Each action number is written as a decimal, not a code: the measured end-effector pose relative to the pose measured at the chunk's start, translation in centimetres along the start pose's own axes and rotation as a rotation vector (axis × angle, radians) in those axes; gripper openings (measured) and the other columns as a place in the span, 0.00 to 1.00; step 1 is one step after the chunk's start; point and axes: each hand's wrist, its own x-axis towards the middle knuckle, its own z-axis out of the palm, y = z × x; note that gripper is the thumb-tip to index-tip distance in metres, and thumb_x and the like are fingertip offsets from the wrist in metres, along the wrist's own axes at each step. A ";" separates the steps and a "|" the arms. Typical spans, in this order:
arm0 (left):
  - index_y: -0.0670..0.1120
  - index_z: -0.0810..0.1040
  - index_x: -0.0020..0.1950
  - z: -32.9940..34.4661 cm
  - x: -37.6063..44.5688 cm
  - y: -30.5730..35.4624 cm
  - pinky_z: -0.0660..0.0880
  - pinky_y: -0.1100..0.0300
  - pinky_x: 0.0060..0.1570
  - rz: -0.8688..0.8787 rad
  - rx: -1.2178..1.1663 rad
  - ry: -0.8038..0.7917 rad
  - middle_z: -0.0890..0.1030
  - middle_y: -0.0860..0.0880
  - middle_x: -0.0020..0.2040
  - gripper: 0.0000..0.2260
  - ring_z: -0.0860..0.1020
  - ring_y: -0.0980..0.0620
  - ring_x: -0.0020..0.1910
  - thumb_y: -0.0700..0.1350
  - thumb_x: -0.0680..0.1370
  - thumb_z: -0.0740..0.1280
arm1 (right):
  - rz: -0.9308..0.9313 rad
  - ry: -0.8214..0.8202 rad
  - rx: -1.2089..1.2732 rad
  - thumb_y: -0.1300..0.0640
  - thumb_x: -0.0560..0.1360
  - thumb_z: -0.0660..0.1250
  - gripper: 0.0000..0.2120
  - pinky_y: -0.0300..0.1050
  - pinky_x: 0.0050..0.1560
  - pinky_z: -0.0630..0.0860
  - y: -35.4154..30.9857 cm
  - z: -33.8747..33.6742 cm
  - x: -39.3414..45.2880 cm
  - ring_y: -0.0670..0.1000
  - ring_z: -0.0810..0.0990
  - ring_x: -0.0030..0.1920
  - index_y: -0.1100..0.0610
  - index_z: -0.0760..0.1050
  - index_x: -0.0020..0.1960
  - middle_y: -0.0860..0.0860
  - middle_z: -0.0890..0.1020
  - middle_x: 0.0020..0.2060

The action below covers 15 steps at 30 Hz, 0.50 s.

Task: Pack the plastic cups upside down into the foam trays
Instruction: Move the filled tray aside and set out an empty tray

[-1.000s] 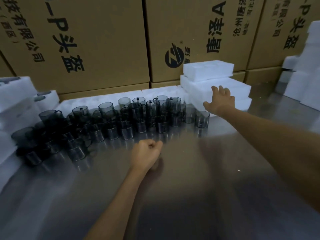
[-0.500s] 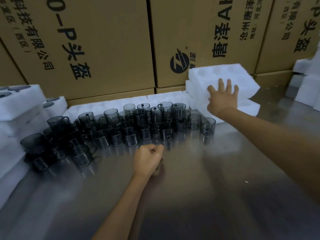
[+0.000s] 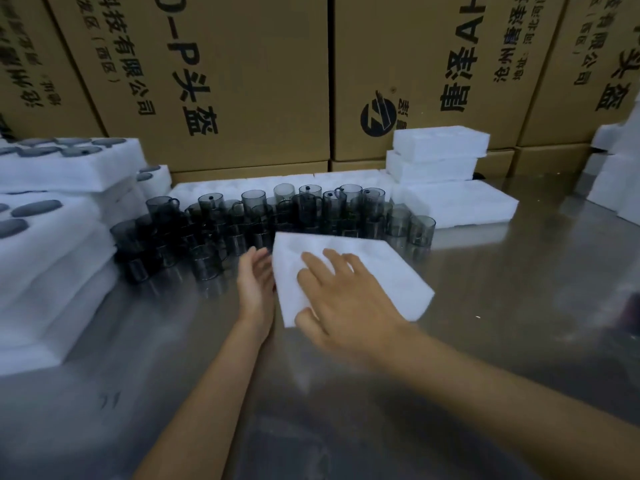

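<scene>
A white foam tray (image 3: 377, 271) lies slanted on the steel table just in front of the cups. My right hand (image 3: 343, 299) holds it, fingers spread over its top and thumb hooked at its near corner. My left hand (image 3: 254, 289) is flat, with its palm against the tray's left edge. Several dark see-through plastic cups (image 3: 242, 220) with handles stand crowded behind the tray, some stacked in two layers.
Empty foam trays (image 3: 440, 148) are stacked at the back right, with one flat tray (image 3: 467, 202) below them. Foam trays holding upturned cups (image 3: 52, 168) are piled at the left. Cardboard boxes (image 3: 242, 81) wall off the back. The steel table (image 3: 502, 323) reaches the right and near sides.
My right hand took the top foam tray off the back-right stack and brought it down in front of the cups. My left hand opened from a fist and moved to the tray's left edge.
</scene>
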 end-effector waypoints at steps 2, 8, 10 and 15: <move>0.43 0.81 0.58 -1.4 -0.8 0.6 0.76 0.56 0.53 0.042 0.076 -0.039 0.83 0.46 0.50 0.16 0.81 0.50 0.50 0.52 0.80 0.62 | -0.033 -0.062 -0.006 0.46 0.77 0.47 0.27 0.60 0.66 0.65 -1.5 0.9 -0.7 0.66 0.66 0.71 0.60 0.68 0.68 0.60 0.65 0.76; 0.51 0.84 0.57 -5.1 -1.7 2.4 0.80 0.59 0.44 0.126 0.455 -0.096 0.86 0.53 0.46 0.11 0.84 0.54 0.44 0.40 0.77 0.70 | -0.167 0.016 0.261 0.45 0.82 0.57 0.16 0.52 0.64 0.67 -3.6 2.8 -0.5 0.56 0.65 0.70 0.53 0.70 0.64 0.51 0.69 0.72; 0.49 0.83 0.56 -5.7 -1.4 2.8 0.79 0.62 0.45 0.254 0.507 -0.001 0.86 0.54 0.43 0.10 0.82 0.56 0.44 0.39 0.78 0.68 | -0.103 0.079 0.474 0.43 0.82 0.59 0.14 0.46 0.62 0.64 -3.8 2.5 0.2 0.49 0.68 0.68 0.50 0.72 0.61 0.45 0.74 0.67; 0.43 0.74 0.69 -7.1 1.3 3.5 0.73 0.59 0.62 0.503 0.644 0.427 0.78 0.43 0.63 0.17 0.76 0.48 0.61 0.38 0.80 0.64 | 0.262 0.410 0.691 0.50 0.79 0.64 0.05 0.45 0.61 0.64 -0.1 1.8 2.2 0.42 0.74 0.58 0.48 0.77 0.53 0.40 0.80 0.53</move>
